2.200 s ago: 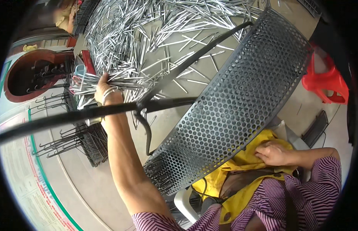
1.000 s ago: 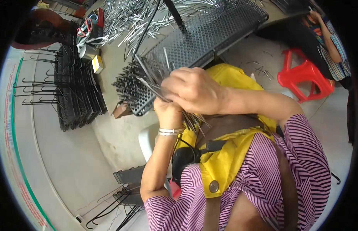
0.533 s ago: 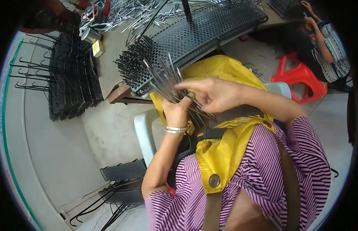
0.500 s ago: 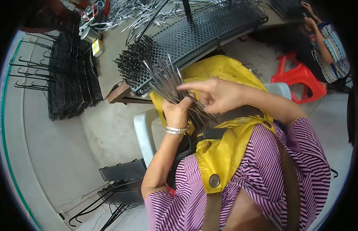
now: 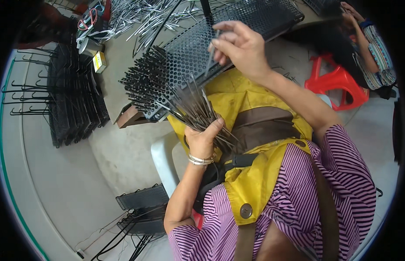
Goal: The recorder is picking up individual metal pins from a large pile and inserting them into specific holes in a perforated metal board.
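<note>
My left hand [image 5: 200,141] is closed around a bundle of thin metal rods [image 5: 194,108] above my lap, their ends fanning up toward the rack. Higher and to the right, my right hand [image 5: 245,48] pinches a single thin metal rod [image 5: 210,61] between thumb and fingers; it is slightly blurred. Behind it lies a long black perforated metal rack [image 5: 185,56] with round holes. Many dark rods [image 5: 143,80] stand packed in the holes at its left end, close to the bundle.
Loose silvery rods [image 5: 141,17] cover the back of the table [image 5: 119,56]. Scissors [image 5: 88,19], a tin and a small yellow box [image 5: 99,62] lie at its left. Black hooked racks [image 5: 72,91] stand along the left wall. A red stool [image 5: 337,85] and another person [image 5: 376,52] are at right.
My right hand has moved up and away from the bundle, now with one rod between its fingers. The left hand stays around the bundle, and the view has shifted slightly.
</note>
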A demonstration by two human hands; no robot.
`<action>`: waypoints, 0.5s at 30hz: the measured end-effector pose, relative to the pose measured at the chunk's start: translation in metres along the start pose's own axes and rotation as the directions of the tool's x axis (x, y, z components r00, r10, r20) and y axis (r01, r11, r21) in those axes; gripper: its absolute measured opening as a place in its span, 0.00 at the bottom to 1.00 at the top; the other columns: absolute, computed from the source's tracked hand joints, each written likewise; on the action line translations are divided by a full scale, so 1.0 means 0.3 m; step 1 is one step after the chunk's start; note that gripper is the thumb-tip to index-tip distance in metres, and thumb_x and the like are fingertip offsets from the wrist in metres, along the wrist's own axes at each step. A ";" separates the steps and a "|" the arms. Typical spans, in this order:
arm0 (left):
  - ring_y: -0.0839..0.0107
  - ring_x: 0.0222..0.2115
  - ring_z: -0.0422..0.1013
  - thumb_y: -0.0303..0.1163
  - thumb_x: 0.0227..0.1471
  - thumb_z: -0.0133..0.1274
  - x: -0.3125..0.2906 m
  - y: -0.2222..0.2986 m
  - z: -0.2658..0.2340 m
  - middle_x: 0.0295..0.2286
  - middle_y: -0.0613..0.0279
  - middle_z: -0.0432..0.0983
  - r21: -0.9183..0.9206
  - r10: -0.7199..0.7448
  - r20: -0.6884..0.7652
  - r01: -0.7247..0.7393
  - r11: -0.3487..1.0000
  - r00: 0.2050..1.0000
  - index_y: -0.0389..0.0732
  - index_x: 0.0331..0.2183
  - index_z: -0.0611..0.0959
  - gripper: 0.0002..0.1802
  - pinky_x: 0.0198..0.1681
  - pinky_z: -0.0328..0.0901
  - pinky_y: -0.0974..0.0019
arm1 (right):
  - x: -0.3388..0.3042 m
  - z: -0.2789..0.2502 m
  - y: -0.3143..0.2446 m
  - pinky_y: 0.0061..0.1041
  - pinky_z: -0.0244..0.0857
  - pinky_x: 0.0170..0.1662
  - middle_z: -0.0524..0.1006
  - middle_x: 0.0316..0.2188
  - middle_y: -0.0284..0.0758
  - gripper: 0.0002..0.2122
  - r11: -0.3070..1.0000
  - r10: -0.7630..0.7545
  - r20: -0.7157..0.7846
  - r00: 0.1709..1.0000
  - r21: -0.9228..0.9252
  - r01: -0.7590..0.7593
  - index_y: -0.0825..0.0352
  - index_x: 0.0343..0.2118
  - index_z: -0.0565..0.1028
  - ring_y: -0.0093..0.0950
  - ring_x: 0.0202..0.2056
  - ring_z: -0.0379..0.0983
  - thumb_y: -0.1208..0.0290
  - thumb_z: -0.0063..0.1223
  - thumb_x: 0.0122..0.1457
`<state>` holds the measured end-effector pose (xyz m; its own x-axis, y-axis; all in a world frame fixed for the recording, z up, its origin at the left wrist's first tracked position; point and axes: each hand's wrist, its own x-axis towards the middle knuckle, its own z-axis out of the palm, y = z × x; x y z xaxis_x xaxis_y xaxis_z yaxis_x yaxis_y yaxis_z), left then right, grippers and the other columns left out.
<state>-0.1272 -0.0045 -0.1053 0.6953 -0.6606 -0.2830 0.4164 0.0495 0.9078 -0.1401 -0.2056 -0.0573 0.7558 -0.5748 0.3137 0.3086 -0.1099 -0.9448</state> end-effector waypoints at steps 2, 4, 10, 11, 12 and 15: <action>0.75 0.21 0.70 0.20 0.38 0.56 0.016 0.002 0.011 0.22 0.63 0.73 0.005 -0.012 -0.015 0.012 1.000 1.000 0.34 0.28 0.75 0.10 0.25 0.66 0.73 | 0.045 0.032 0.015 0.13 0.65 0.23 0.74 0.24 0.36 0.11 1.000 -0.017 -0.017 1.000 -0.005 0.017 0.72 0.41 0.65 0.18 0.22 0.71 0.80 0.45 0.54; 0.75 0.21 0.70 0.20 0.38 0.56 0.027 0.005 0.009 0.22 0.63 0.74 0.009 -0.020 -0.035 0.020 1.000 0.999 0.34 0.27 0.76 0.09 0.25 0.65 0.73 | 0.091 0.070 0.029 0.12 0.65 0.24 0.75 0.24 0.35 0.10 0.981 -0.158 -0.002 0.987 -0.114 0.157 0.72 0.40 0.66 0.17 0.22 0.71 0.79 0.45 0.54; 0.69 0.20 0.70 0.18 0.35 0.55 0.037 0.011 -0.007 0.22 0.59 0.72 -0.076 -0.140 -0.071 0.135 0.988 0.988 0.36 0.32 0.72 0.16 0.25 0.67 0.67 | 0.209 0.138 0.101 0.16 0.66 0.21 0.74 0.17 0.32 0.07 0.918 -0.375 -0.040 0.926 -0.159 0.364 0.70 0.32 0.70 0.17 0.18 0.71 0.80 0.48 0.49; 0.71 0.20 0.69 0.18 0.36 0.55 0.037 0.015 -0.009 0.22 0.61 0.72 -0.099 -0.151 -0.097 0.141 0.985 0.984 0.35 0.30 0.73 0.14 0.25 0.66 0.70 | 0.223 0.140 0.112 0.17 0.66 0.22 0.74 0.17 0.34 0.07 0.896 -0.404 -0.019 0.915 -0.209 0.391 0.69 0.32 0.71 0.19 0.18 0.71 0.80 0.48 0.48; 0.74 0.20 0.69 0.17 0.36 0.56 0.036 0.021 -0.009 0.22 0.62 0.73 -0.123 -0.161 -0.122 0.146 0.982 0.979 0.35 0.28 0.74 0.12 0.25 0.65 0.73 | 0.237 0.142 0.122 0.18 0.66 0.22 0.73 0.17 0.35 0.07 0.871 -0.432 0.003 0.902 -0.259 0.418 0.69 0.32 0.71 0.21 0.17 0.72 0.80 0.49 0.48; 0.75 0.20 0.68 0.17 0.36 0.55 0.028 0.028 -0.005 0.22 0.64 0.71 -0.125 -0.155 -0.149 0.137 0.983 0.977 0.36 0.29 0.73 0.13 0.24 0.64 0.73 | 0.279 0.150 0.159 0.21 0.66 0.23 0.73 0.17 0.37 0.08 0.780 -0.544 0.032 0.839 -0.348 0.519 0.68 0.32 0.71 0.27 0.18 0.72 0.80 0.50 0.47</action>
<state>-0.1170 -0.0085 -0.1006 0.7016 -0.5414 -0.4634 0.5779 0.0519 0.8144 -0.0362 -0.2225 -0.0719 0.4841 -0.3965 0.7800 0.4324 -0.6666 -0.6072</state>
